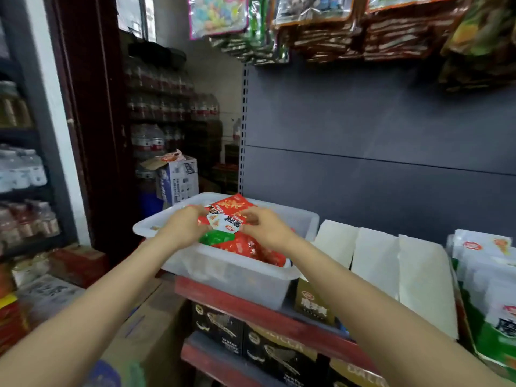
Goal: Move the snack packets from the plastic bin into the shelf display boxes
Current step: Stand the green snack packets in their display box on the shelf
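A clear plastic bin [245, 280] stands on the left end of the red-edged shelf, holding several red and green snack packets [245, 247]. Above the bin both hands hold a bunch of red and white packets [227, 216]. My left hand [185, 226] grips the bunch's left side, and my right hand [265, 227] pinches its right side. To the right of the bin stand the shelf display boxes [377, 263], their white flaps raised. The inside of these boxes is hidden.
A display box with white and green packets [488, 280] stands at the far right. Black and gold cartons [251, 339] fill the shelf below. Snack bags [363, 29] hang overhead. Cardboard boxes [150, 317] and drinks racks stand to the left.
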A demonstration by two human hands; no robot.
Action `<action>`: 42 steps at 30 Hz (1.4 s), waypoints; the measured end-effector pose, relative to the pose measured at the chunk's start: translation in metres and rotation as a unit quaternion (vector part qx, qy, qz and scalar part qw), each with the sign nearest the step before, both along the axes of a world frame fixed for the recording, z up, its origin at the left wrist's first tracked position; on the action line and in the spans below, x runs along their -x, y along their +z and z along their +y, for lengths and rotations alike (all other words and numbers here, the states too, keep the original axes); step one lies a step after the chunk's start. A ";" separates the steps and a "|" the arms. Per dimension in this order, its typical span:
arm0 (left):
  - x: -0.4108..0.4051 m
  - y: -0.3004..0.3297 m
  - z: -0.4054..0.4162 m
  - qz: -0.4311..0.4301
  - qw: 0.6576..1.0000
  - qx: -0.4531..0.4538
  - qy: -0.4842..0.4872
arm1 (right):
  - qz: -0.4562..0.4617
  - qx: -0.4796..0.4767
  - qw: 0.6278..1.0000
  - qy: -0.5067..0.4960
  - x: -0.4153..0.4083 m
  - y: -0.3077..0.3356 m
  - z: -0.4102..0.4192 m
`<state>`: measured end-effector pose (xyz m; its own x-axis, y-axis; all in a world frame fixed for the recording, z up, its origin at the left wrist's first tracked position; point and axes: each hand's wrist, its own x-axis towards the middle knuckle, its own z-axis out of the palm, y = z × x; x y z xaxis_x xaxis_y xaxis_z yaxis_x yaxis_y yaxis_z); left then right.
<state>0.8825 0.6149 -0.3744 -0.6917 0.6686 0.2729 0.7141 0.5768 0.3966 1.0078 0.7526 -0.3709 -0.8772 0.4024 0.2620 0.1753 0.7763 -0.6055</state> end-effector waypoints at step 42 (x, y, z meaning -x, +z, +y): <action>-0.094 0.026 0.095 -0.391 0.855 -0.307 -0.148 | 0.273 0.280 0.908 -0.148 -0.087 0.026 0.060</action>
